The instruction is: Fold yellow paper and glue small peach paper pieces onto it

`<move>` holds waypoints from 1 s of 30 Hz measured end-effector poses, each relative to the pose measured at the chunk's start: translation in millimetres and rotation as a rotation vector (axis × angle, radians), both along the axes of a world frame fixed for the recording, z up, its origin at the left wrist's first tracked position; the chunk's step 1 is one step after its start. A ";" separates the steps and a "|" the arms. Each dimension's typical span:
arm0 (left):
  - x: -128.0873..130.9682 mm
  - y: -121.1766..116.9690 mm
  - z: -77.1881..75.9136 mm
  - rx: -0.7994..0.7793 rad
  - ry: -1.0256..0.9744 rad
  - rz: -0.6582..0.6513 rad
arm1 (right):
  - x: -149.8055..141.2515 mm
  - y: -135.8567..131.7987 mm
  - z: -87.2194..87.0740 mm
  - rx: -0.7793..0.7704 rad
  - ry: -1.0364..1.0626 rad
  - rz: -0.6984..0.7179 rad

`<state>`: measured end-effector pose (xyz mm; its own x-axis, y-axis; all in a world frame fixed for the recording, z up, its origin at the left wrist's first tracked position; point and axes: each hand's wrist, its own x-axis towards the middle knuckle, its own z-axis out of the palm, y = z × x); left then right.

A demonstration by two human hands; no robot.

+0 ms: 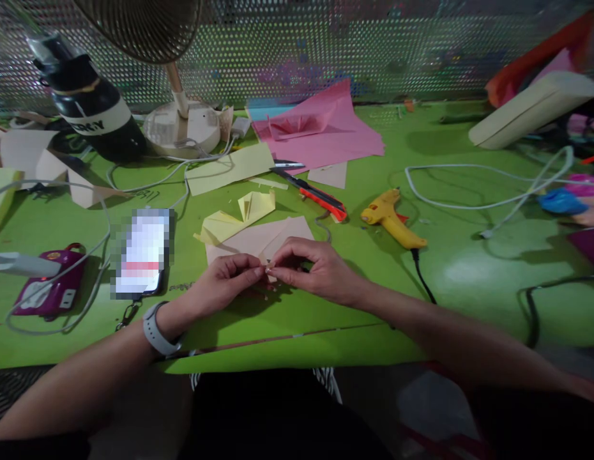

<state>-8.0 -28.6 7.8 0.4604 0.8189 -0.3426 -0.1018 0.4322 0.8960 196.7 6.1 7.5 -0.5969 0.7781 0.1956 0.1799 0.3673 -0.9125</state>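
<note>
My left hand (232, 278) and my right hand (320, 268) meet fingertip to fingertip over the near part of the table. Both are closed in a pinch around something small and pale that I cannot make out. Just beyond the fingers lies a pale pinkish sheet of paper (292, 229) with a crease. A folded yellow paper strip (237, 220) rests on its far left edge. Farther back is a red and black box cutter (323, 201), with scissors-like metal blades (288, 164) beside it. To the right, a yellow glue gun (395, 220) lies on its side.
The table is green (460, 281). On the left are a phone (146, 252), a purple power strip (50, 284) and white cables. A black bottle (93, 108) and a fan (182, 124) stand behind. Pink paper (320, 137) lies at the back, rolled paper (527, 112) at back right.
</note>
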 end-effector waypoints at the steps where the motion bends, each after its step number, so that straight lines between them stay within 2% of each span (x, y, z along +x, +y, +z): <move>1: -0.1 -0.1 1.0 0.004 0.007 -0.009 | -0.4 -0.4 -0.9 -0.046 0.008 -0.007; 4: -1.1 -0.5 1.8 0.007 0.039 -0.037 | -0.6 -0.4 -3.2 -0.141 0.030 -0.008; 14: -2.7 -1.2 -2.1 0.176 0.150 -0.158 | -2.4 -1.9 -3.7 -0.269 0.050 -0.013; 23: -4.0 -2.6 0.2 0.202 0.127 -0.133 | -2.9 -0.1 -8.6 -0.319 0.061 -0.017; 30: -0.5 -5.1 -7.4 0.147 0.048 -0.047 | -3.2 4.7 1.6 -0.385 0.062 0.043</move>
